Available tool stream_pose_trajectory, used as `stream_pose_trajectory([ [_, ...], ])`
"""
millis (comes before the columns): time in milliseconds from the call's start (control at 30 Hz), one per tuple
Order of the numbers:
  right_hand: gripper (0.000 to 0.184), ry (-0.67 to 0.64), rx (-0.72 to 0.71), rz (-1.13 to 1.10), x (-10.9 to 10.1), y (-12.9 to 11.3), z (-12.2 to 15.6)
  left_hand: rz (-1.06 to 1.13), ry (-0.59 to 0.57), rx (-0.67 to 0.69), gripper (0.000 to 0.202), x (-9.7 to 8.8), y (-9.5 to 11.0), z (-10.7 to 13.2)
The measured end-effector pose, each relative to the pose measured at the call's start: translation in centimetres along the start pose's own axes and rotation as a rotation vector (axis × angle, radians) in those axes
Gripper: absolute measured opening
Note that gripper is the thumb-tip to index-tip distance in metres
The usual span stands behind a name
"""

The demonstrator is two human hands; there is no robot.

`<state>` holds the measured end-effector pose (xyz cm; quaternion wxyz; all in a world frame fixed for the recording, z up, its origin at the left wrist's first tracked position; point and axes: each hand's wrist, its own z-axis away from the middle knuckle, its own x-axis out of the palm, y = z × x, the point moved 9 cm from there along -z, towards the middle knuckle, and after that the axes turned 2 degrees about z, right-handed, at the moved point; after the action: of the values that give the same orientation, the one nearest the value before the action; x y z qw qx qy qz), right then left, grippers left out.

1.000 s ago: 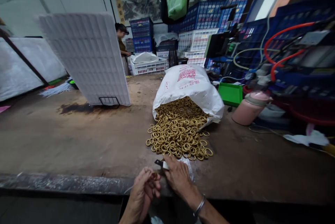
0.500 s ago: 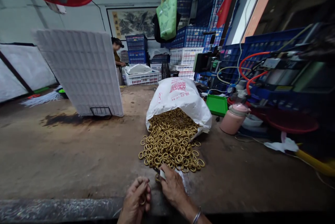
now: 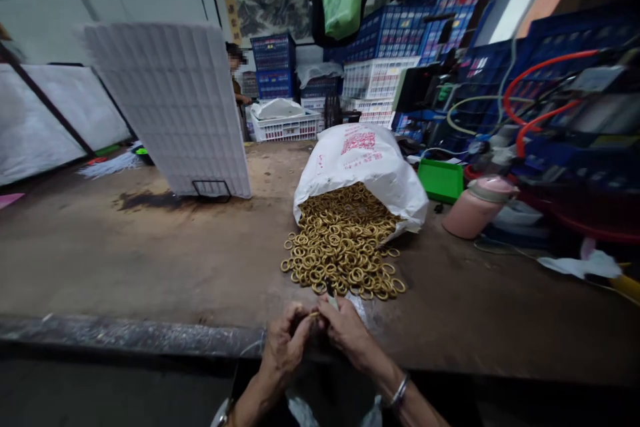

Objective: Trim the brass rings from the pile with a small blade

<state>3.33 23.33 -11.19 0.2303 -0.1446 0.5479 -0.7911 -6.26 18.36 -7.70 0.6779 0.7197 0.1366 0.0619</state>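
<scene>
My left hand is closed, pinching a gold-coloured ring at its fingertips. Close beside it, the fingers of my right hand are wrapped round a small tool with a pale body and a dark tip pointing away from me; its exact kind is unclear. The fingertips of both hands nearly meet at the ring. Just beyond them lies a heap of gold-coloured rings, spilling from the open mouth of a white sack with red print.
A white ridged panel stands upright in a black wire stand on the worktable. To the right are a green tray, a pink flask and red hoses. A person stands behind the panel.
Both hands have come together nearer the table's front edge. The right hand with the tool has drawn back from the heap, and the left has brought its ring up to it. The view has tilted down.
</scene>
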Motion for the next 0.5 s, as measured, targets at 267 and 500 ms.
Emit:
stream_pose_trajectory([
  [267,0.023,0.101,-0.208,0.301,-0.5,-2.2,0.1,0.150,-0.026,-0.149,0.024,0.3,-0.3,0.4],
  [500,0.026,0.072,-0.228,0.329,-0.2,-2.2,0.0,0.386,-0.150,-0.349,0.035,1.4,-2.1,1.3],
])
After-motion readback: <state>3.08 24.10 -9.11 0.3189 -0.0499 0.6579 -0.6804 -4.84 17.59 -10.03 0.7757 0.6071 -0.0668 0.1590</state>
